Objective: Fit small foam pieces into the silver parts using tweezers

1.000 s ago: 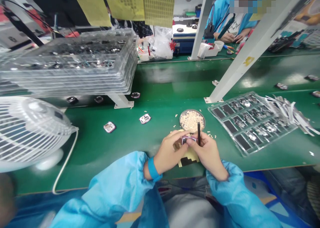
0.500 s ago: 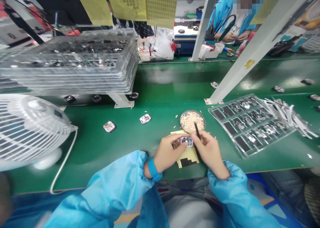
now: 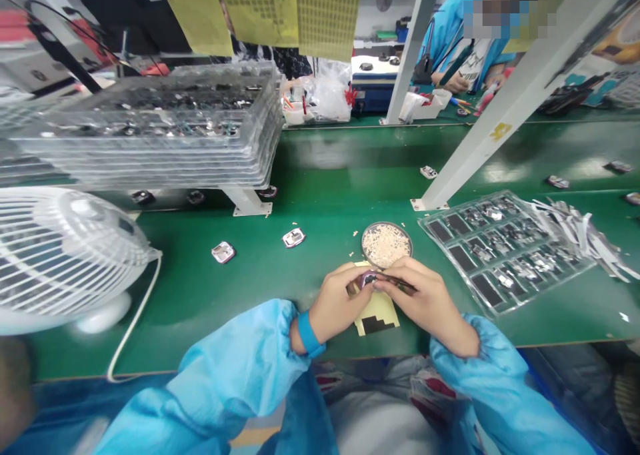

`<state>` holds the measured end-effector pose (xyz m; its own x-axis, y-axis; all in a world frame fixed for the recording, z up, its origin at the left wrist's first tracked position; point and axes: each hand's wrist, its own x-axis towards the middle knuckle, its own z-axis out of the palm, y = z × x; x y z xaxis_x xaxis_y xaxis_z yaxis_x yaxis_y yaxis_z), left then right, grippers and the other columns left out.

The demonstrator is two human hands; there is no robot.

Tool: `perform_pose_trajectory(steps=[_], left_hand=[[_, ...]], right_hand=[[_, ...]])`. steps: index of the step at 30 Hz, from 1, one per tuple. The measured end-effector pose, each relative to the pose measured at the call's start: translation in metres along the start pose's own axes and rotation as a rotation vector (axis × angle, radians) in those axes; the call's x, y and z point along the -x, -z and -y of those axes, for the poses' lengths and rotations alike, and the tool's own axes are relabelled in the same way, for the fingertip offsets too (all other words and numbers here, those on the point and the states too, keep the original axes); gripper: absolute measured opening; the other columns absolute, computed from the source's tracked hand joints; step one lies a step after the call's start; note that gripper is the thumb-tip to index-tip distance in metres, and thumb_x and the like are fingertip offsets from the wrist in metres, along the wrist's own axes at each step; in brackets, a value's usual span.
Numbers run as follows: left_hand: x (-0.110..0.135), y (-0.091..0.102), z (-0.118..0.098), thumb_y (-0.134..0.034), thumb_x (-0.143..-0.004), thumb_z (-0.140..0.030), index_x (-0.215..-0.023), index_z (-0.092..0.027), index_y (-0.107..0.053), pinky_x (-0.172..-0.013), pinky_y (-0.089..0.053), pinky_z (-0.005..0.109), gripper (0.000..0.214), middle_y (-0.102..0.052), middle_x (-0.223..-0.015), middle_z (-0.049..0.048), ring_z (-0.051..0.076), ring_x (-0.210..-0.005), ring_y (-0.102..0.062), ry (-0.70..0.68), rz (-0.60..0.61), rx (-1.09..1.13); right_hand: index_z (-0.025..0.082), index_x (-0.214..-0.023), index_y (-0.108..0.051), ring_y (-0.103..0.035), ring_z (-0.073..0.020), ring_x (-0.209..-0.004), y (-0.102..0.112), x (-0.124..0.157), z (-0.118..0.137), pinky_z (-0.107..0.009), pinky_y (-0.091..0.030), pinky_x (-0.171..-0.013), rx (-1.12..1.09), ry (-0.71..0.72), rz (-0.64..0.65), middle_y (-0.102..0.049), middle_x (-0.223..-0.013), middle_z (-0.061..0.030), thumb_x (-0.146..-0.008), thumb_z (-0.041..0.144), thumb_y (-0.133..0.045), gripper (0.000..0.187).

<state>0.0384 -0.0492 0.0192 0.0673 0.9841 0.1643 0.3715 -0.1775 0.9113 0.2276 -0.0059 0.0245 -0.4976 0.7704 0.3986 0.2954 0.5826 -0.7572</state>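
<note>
Between thumb and fingers, my left hand (image 3: 341,300) grips a small watch-like device case (image 3: 369,279), tilted so that its open side is partly hidden. My right hand (image 3: 421,296) is closed around dark tweezers (image 3: 397,282), whose tip reaches the case. Under both hands lies a yellow sheet (image 3: 387,308) with dark patches stuck on it. Just beyond them is a round dish (image 3: 387,243) full of small pale pieces. Two similar cases, one nearer the fan (image 3: 223,252) and one nearer the dish (image 3: 293,237), rest on the green bench to the left.
A white fan (image 3: 75,255) stands at the left, below stacked clear trays (image 3: 165,135) on a raised shelf. To the right lie a clear parts tray (image 3: 500,252) and a heap of white strips (image 3: 583,238). A slanted post (image 3: 480,135) rises behind. A co-worker (image 3: 450,55) sits across.
The tweezers have swung from upright to nearly flat, with my right hand turning over them. The case has tilted in my left hand. The camera view has shifted slightly.
</note>
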Motion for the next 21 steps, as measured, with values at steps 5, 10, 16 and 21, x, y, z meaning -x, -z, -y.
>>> perform_pose_trajectory(steps=[5,10,16,21], left_hand=[[0.000,0.000,0.000,-0.062,-0.088,-0.018,-0.113,-0.019,-0.071,-0.069,-0.047,0.024,0.027,-0.066,-0.091,0.0036,0.014,-0.076,-0.058,0.002,0.014,-0.054],[-0.039,0.015,0.003,-0.061,-0.089,-0.022,-0.119,-0.021,-0.063,-0.079,-0.050,0.025,0.031,-0.069,-0.095,0.0011,0.015,-0.084,-0.064,-0.012,0.058,-0.239],[-0.156,0.072,0.026,-0.059,-0.091,-0.024,-0.117,-0.019,-0.062,-0.085,-0.048,0.031,0.027,-0.070,-0.096,0.0072,0.022,-0.093,-0.065,0.154,-0.078,-0.625],[-0.186,0.075,0.036,-0.060,-0.091,-0.031,-0.138,-0.013,-0.052,-0.107,-0.032,0.051,0.050,-0.048,-0.139,0.0213,0.037,-0.132,-0.040,0.168,-0.179,-0.776]], right_hand=[[0.022,-0.101,-0.066,-0.060,-0.0185,-0.086,0.003,-0.005,-0.004,-0.030,-0.049,-0.074,0.047,-0.023,0.140,-0.063,-0.093,-0.0058,-0.098,0.028,-0.057,0.012],[0.021,-0.093,-0.062,-0.058,-0.0195,-0.083,0.010,-0.020,-0.022,-0.032,-0.047,-0.074,0.047,-0.055,0.098,-0.061,-0.089,-0.0052,-0.099,0.034,-0.053,0.017],[0.020,-0.099,-0.067,-0.059,-0.0210,-0.084,0.022,-0.024,-0.038,-0.033,-0.046,-0.076,0.149,-0.111,-0.149,-0.062,-0.090,-0.0062,-0.097,0.037,-0.054,0.022],[0.020,-0.086,-0.065,-0.059,-0.0203,-0.084,0.034,0.013,-0.025,-0.032,-0.045,-0.074,0.060,-0.160,-0.294,-0.062,-0.093,-0.0064,-0.096,0.033,-0.058,0.018]])
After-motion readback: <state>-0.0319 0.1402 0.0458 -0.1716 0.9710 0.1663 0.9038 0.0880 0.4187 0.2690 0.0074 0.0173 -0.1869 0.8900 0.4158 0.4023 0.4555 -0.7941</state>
